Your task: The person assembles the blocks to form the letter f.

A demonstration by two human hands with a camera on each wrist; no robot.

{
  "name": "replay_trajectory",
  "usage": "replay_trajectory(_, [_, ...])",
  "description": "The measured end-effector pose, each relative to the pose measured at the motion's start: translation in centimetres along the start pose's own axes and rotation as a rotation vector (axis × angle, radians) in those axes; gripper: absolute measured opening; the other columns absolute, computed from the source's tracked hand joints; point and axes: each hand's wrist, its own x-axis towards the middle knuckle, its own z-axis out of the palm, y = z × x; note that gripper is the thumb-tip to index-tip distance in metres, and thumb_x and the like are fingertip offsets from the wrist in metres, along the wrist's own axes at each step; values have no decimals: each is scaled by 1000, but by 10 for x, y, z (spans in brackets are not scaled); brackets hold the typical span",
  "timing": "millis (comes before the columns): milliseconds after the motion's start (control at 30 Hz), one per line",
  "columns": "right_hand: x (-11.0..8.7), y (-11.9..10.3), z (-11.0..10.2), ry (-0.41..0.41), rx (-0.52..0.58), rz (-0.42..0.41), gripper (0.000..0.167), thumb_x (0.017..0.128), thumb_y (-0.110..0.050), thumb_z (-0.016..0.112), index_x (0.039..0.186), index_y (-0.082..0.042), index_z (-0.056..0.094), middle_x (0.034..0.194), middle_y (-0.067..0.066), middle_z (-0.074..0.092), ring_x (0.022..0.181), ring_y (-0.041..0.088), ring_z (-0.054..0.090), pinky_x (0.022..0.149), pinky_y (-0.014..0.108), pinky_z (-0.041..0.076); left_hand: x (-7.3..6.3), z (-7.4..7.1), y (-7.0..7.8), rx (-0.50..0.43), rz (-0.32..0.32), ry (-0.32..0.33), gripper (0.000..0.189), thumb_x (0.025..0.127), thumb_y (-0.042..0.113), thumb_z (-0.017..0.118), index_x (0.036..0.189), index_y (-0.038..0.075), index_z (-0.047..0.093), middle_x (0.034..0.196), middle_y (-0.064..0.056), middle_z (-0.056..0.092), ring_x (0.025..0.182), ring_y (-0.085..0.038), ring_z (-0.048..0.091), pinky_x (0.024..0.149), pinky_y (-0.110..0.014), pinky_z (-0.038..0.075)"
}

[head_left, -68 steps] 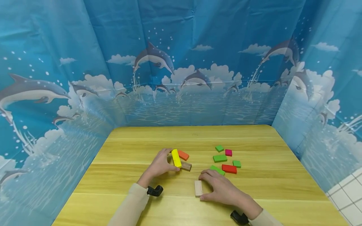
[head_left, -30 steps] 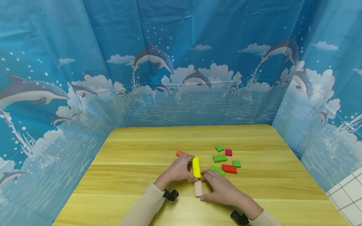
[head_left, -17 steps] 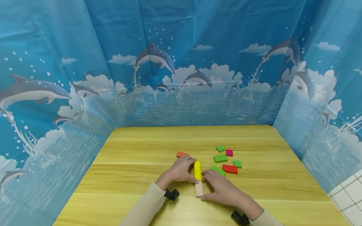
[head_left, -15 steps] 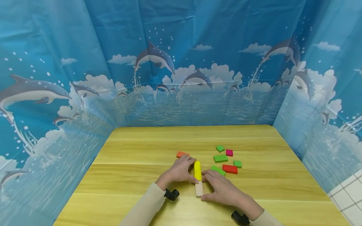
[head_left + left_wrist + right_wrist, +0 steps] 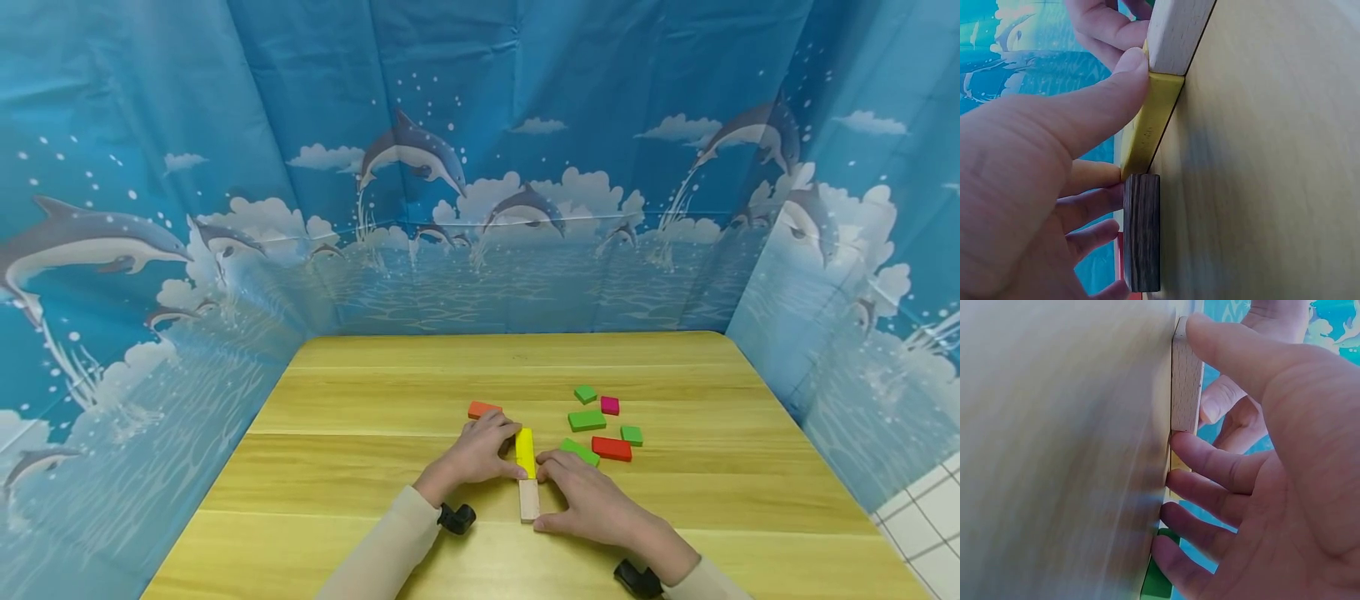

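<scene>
My left hand point(image 5: 480, 450) pinches a yellow block point(image 5: 526, 454) lengthwise between thumb and a finger. This block lies on the table, its near end meeting the far end of a pale wooden block point(image 5: 529, 501) in a straight line. With thumb and index finger at opposite ends, my right hand point(image 5: 588, 493) holds the pale block; its other fingers point(image 5: 1207, 490) spread along the tabletop. A dark brown block point(image 5: 1142, 231) sits by the left fingers in the left wrist view, hidden behind that hand in the head view.
An orange block point(image 5: 484, 409) lies beyond my left hand. Right of centre are a red block point(image 5: 612, 449), a magenta block point(image 5: 610, 406) and several green blocks point(image 5: 587, 421). A dolphin-printed curtain point(image 5: 480, 283) borders the wooden table point(image 5: 360, 383) at the back and sides.
My left hand has carried the yellow block rightward from beside the orange and brown blocks and set it down against the pale block's far end. My right hand has stayed in place.
</scene>
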Motion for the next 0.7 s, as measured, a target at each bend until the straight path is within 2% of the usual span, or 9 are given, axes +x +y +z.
replay_trajectory(200, [0, 0, 1, 3, 3, -1, 57, 80, -63, 77, 114, -19, 61, 140, 2, 52, 127, 21, 49, 101, 51, 46, -1, 0, 2, 16, 5, 18, 80, 85, 55, 75, 148, 12, 52, 142, -1, 53, 144, -25, 32, 112, -58, 29])
replay_trajectory(367, [1, 1, 0, 4, 2, -4, 58, 80, -64, 76, 114, -19, 61, 140, 3, 52, 127, 21, 50, 100, 50, 46, -2, 0, 0, 4, 11, 27, 80, 86, 55, 74, 149, 11, 51, 143, -2, 53, 145, -27, 31, 113, -59, 27])
replay_trajectory(533, [1, 0, -1, 2, 48, 15, 58, 81, -64, 74, 115, -19, 62, 141, 5, 52, 127, 23, 50, 101, 51, 45, -4, -1, -6, -64, 21, 67, 76, 89, 52, 74, 149, 11, 51, 147, -4, 49, 140, -25, 38, 111, -55, 31])
replay_trajectory(700, [1, -1, -2, 8, 97, 61, 69, 81, -64, 75, 127, -15, 59, 137, 3, 54, 124, 21, 52, 101, 50, 45, -8, -7, -13, -143, 19, 143, 62, 92, 42, 74, 145, 15, 56, 143, -4, 52, 132, -24, 46, 107, -49, 40])
